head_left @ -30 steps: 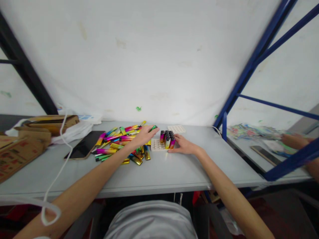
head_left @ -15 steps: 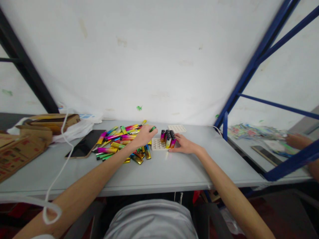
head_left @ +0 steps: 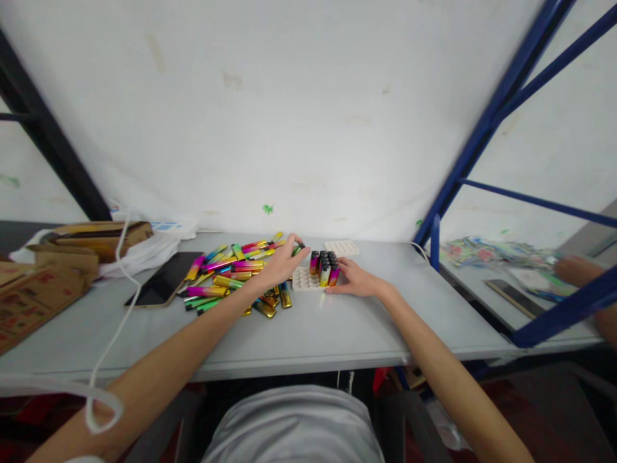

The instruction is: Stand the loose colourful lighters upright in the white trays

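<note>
A white tray with round holes (head_left: 303,279) lies on the grey table, and upright lighters with black tops (head_left: 324,269) fill part of its right side. My left hand (head_left: 284,262) pinches a green lighter (head_left: 298,248) just above the tray's left back corner. My right hand (head_left: 357,279) rests at the tray's right edge, fingers spread around the standing lighters, with thumb and forefinger against that side. Left of the tray spreads a loose pile of shiny coloured lighters (head_left: 231,280), partly covered by my left forearm.
A second white holed tray (head_left: 342,247) lies near the wall. At left are a phone (head_left: 166,280), cardboard boxes (head_left: 43,296) and a white cable. Beyond the blue frame (head_left: 463,154) at right, another person's hand is over plastic packets.
My left hand has shifted slightly right, with the green lighter nearer the standing ones, and its fingers are raised. My right hand stays at the tray.
</note>
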